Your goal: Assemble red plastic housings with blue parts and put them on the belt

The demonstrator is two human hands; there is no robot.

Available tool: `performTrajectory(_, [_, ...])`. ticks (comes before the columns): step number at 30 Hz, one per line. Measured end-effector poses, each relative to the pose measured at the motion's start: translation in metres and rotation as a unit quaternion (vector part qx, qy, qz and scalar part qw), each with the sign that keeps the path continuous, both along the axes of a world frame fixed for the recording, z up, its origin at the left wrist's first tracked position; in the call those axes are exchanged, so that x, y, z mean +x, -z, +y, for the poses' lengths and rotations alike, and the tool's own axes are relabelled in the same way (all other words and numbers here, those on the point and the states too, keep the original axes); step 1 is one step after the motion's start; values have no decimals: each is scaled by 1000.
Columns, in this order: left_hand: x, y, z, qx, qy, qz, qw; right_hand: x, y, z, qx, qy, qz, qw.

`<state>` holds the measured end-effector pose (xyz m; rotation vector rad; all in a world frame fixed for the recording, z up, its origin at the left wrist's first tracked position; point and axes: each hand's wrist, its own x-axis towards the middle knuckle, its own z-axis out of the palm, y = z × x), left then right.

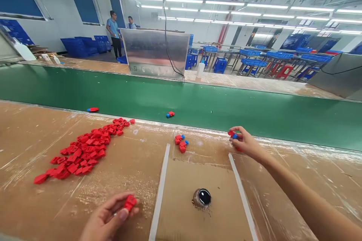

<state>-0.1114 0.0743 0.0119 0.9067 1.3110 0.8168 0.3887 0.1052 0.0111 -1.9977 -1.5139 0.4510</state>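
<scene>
My left hand (109,216) is closed on a small red plastic piece (130,202), pinched between thumb and fingers above the brown tabletop. Further off, by the edge of the green belt, my right hand (243,142) grips a red-and-blue plastic piece (233,134); a bit more red shows under its fingers, too hidden to make out. Two more red pieces with blue ends (181,143) lie on the table between the hands. A small round pot of dark, shiny liquid (204,197) stands on a cardboard sheet (181,211) flanked by white strips.
A heap of loose red pieces (85,150) covers the left part of the table. On the green belt (113,90) lie two red-and-blue pieces (170,114). Beyond it stand a metal panel (158,52) and a white bottle (200,69). Two people (114,32) are in the background.
</scene>
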Motion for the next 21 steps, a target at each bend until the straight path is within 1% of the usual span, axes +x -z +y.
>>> performTrajectory(3, [38,-3,-16,-19,103,-109,988,-22,-6,-52,15,-35,114,993])
performTrajectory(6, [69,1,-30,-14,194,-171,966,-41,-14,-101,29,-36,238,970])
performTrajectory(8, [86,4,-39,-13,238,-180,954,-53,-20,-129,25,-33,253,966])
performTrajectory(12, [112,10,-52,4,295,-174,939,-78,-31,-174,-12,-56,215,975])
performTrajectory(14, [118,14,-57,32,305,-166,937,-90,-34,-187,-27,-69,204,976])
performTrajectory(16, [120,17,-60,54,306,-158,937,-100,-37,-192,-38,-85,193,977])
performTrajectory(18, [119,20,-62,62,306,-152,938,-108,-41,-190,-36,-111,170,978])
performTrajectory(21, [116,22,-67,77,304,-127,941,-116,-47,-182,-7,-152,118,981])
